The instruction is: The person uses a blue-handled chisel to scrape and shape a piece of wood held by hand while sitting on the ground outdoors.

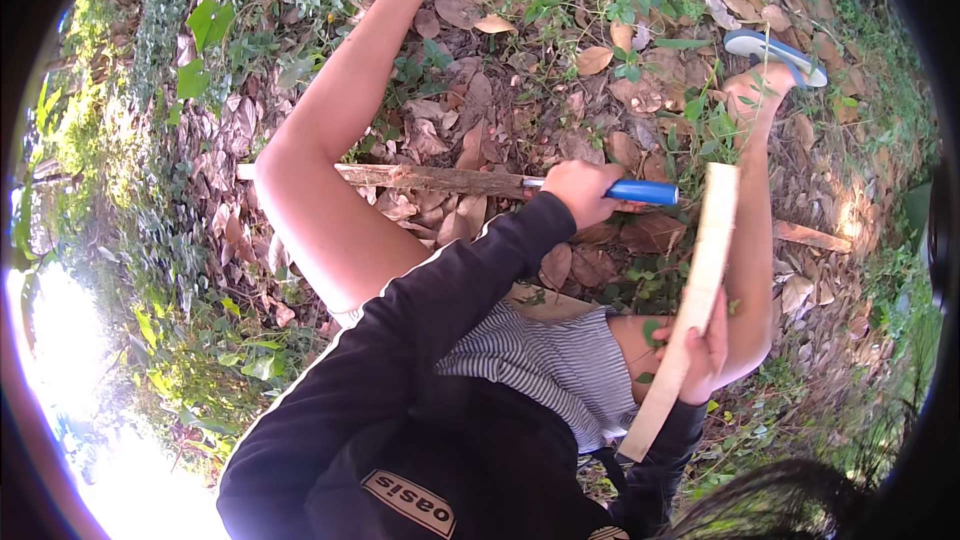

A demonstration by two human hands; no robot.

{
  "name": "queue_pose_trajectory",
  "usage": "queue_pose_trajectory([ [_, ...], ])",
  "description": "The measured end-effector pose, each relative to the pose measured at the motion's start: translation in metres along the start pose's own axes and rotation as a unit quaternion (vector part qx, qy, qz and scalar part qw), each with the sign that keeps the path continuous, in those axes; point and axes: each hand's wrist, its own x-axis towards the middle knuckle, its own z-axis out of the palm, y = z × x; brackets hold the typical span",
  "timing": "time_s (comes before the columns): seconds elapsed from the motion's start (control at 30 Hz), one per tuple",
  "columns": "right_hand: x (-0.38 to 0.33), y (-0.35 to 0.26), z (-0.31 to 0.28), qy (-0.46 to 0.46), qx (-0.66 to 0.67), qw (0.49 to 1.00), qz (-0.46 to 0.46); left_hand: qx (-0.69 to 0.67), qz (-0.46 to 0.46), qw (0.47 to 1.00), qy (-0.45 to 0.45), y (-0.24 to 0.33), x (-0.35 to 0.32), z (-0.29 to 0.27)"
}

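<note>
Fingers wrapped round a blue handle (643, 192), my left hand (582, 192) reaches out between my bent legs. A short bit of silver metal shows on the far side of this hand, against the end of a long weathered brown wooden piece (430, 178). Whether the two are joined, and what kind of tool the handle belongs to, I cannot tell. Beside my right thigh, my right hand (708, 345) grips a pale, flat wooden strip (700, 280) from its right side. The strip stands tilted, its upper end just right of the blue handle's butt.
Dry brown leaves (470, 130) and low green plants (255, 360) cover the ground. Another wooden piece (812, 236) lies beyond my right leg. A pale flat piece (548, 302) shows between my thighs. My feet wear blue-and-white sandals (778, 52).
</note>
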Motion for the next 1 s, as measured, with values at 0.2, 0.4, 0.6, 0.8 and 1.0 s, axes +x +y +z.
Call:
queue_pose_trajectory([
  [0.2, 0.001, 0.001, 0.002, 0.042, 0.082, 0.996, -0.005, -0.638, -0.042, 0.728, 0.248, -0.026, -0.03, -0.061],
  [0.4, 0.002, 0.002, 0.02, -0.016, 0.074, 0.997, 0.029, -0.635, -0.011, 0.745, 0.204, -0.052, -0.042, -0.091],
  [0.6, 0.001, -0.001, 0.028, -0.024, 0.084, 0.996, 0.034, -0.621, -0.03, 0.762, 0.182, -0.049, -0.047, -0.069],
  [0.8, 0.004, -0.025, 0.042, -0.066, -0.049, 0.996, -0.018, -0.584, -0.047, 0.79, 0.182, -0.05, -0.048, -0.06],
  [1.0, 0.013, -0.085, 0.074, -0.197, -0.261, 0.873, -0.363, -0.525, -0.06, 0.824, 0.203, -0.044, -0.048, -0.056],
])
